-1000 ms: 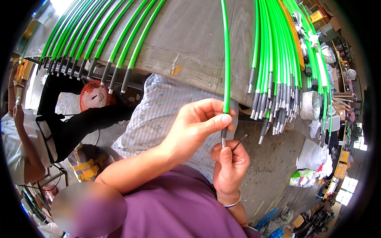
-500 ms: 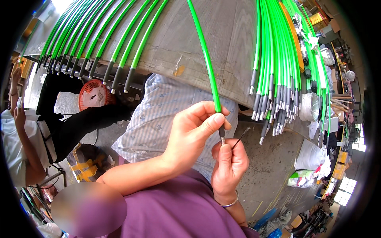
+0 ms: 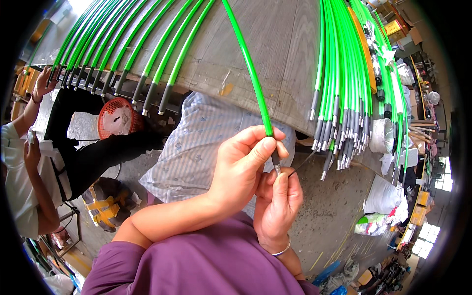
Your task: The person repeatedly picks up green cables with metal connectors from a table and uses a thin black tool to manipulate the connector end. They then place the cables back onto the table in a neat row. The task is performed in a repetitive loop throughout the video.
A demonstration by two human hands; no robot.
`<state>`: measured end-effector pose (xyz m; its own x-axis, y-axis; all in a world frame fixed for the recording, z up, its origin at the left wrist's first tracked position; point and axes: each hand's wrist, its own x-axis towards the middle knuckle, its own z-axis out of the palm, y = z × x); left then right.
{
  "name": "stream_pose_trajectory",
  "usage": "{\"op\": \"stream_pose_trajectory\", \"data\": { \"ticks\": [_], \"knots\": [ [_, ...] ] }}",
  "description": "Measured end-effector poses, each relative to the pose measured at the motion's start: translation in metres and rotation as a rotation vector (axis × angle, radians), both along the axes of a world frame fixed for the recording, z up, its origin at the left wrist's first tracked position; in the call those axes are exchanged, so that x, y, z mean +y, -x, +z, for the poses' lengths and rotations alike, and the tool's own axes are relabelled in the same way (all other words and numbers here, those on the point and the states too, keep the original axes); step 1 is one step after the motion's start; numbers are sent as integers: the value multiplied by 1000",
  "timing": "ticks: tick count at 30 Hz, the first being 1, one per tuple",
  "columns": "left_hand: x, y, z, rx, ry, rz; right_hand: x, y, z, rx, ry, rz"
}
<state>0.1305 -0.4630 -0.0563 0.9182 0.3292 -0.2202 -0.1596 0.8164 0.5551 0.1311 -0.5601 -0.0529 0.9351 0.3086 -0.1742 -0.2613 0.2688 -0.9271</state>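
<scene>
We judged the work to be partway through: one bright green, slender round tube (image 3: 253, 73) was in hand, its end not yet let go. A row of like green tubes (image 3: 178, 63) hung over the front edge of the grey wood-grained surface (image 3: 275, 44), toward its left corner, and a denser bundle of green tubes (image 3: 344, 73) hung over the edge near its right corner. Which group was finished and which was left, we could not tell; both showed dark ends with metal tips.

The tube in hand ran across the middle of the surface and past the front edge, down to both hands. The left hand (image 3: 243, 160) was clamped around its lower part, where green met a dark grey sleeve (image 3: 275, 157). Just below, the right hand (image 3: 279, 199) pinched the small silvery metal tip (image 3: 278, 170) between thumb and fingers — a thin dark rod (image 3: 302, 163) jutted out beside those fingertips. The hands were close together; whether they touched, we could not tell.
</scene>
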Motion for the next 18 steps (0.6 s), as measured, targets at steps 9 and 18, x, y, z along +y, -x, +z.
{"op": "stream_pose_trajectory", "data": {
  "ticks": [9, 18],
  "knots": [
    [1, -2, -1, -52, -104, 38, -10, -5, -7, -289, 250, -9],
    [-2, -2, 1, -27, -163, 70, -9, -14, -3, -578, 510, -32]
  ]
}}
